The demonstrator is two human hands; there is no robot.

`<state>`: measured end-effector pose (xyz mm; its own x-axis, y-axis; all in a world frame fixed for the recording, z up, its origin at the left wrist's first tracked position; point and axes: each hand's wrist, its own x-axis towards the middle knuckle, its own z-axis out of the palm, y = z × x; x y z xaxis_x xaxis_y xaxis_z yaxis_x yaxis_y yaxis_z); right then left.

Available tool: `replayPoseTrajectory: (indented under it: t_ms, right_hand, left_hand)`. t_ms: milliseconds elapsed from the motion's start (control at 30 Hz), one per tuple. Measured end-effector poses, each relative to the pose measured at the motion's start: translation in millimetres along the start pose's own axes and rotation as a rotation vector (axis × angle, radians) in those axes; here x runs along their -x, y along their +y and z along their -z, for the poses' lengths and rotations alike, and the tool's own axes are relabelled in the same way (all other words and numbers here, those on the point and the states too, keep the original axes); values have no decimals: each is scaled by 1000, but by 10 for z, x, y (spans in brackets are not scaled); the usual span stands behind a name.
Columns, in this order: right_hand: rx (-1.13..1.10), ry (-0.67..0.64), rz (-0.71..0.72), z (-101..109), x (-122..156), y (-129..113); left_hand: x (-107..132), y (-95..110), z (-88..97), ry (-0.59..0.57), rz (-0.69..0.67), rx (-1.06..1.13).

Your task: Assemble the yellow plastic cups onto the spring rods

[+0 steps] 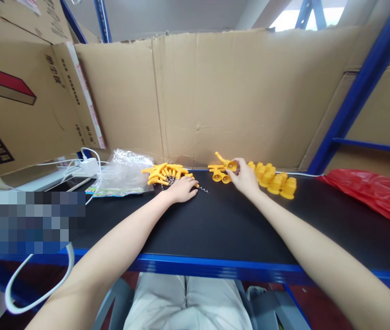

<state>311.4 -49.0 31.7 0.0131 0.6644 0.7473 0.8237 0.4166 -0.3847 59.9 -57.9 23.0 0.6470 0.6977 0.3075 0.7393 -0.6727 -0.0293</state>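
My left hand [182, 188] rests on the black tabletop [215, 224], fingers curled down over small metal springs [202, 187] beside a heap of yellow plastic stems [165, 173]. What its fingers hold is hidden. My right hand [244, 176] reaches further back and pinches a yellow bell-shaped piece [230, 164] at the edge of a small group of similar pieces [217, 172]. To the right of that hand stands a cluster of yellow cap-like parts [275, 179].
A cardboard wall [236, 91] closes off the back of the shelf. A clear plastic bag [124, 172] and a white charger with cable [88, 166] lie at the left. A red plastic bag [374, 195] lies at the right. Blue shelf posts [360, 87] frame the right side.
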Motion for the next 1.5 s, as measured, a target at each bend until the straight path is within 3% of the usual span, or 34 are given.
replayPoseTrajectory:
  t_ms: [200,433,733,967,1233,1500]
  right_hand:
    - [503,-130,226,-38,58,-60]
    - [742,-120,236,14,14,-19]
    - [741,-253,112,-5,15,124]
    - [599,-305,10,-22,-1,166]
    - [500,-279,77,-53,-3,184]
    - [443,-368,-48,-68,24,223]
  left_hand:
    - [0,-7,-16,5,-6,-1]
    - [-8,-4,-14,-2,-1,2]
    - [4,16,2,-4,11,8]
    - [7,16,19,-6,-5,-6]
    - [13,32,35,-11,4,1]
    - [16,35,42,-18,8,5]
